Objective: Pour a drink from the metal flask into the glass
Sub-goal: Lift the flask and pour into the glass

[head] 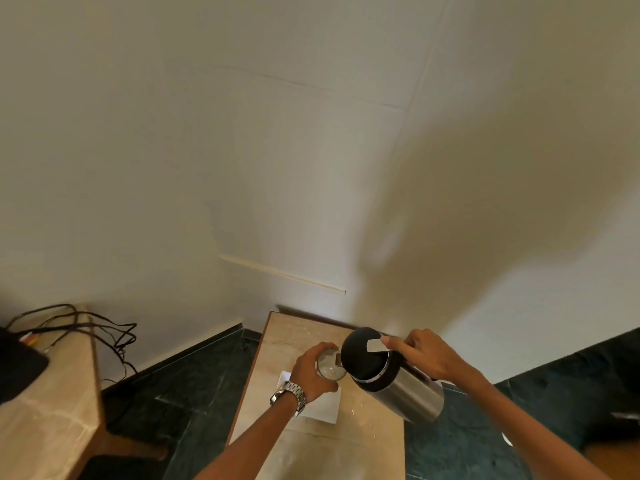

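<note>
The metal flask point(405, 393), steel-bodied with a black domed top, is tilted to the left above a narrow beige table point(287, 330). My right hand point(424, 355) grips it at the handle, thumb on the silver lever. Its spout reaches over the rim of the clear glass point(329, 365). My left hand point(308, 372), with a metal watch on the wrist, wraps around the glass and holds it just above a white square plate point(325, 410). Whether liquid is flowing cannot be seen.
A second beige table point(52, 393) stands at the left with black cables point(79, 327) and a dark device on it. Dark green floor lies between the tables. A white wall rises close behind.
</note>
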`<move>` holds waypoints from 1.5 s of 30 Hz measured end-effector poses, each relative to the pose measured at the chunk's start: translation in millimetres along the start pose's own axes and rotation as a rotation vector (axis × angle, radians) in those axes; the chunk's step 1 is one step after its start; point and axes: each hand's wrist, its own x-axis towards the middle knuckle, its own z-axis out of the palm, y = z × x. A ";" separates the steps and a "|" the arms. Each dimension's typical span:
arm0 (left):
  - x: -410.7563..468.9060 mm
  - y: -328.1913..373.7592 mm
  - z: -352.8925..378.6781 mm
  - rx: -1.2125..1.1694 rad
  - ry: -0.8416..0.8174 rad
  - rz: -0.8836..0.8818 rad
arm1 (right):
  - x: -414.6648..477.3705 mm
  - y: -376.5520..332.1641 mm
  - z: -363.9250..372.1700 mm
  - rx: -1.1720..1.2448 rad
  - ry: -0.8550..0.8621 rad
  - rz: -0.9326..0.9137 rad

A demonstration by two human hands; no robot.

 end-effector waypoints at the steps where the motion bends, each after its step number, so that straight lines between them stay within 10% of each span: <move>1: -0.3 -0.7 -0.9 0.004 0.001 0.001 | 3.7 -1.8 -0.3 -0.021 -0.023 0.001; 45: -5.0 5.6 -19.3 -0.009 0.030 -0.039 | 52.5 -97.2 -20.8 -0.551 -0.253 -0.201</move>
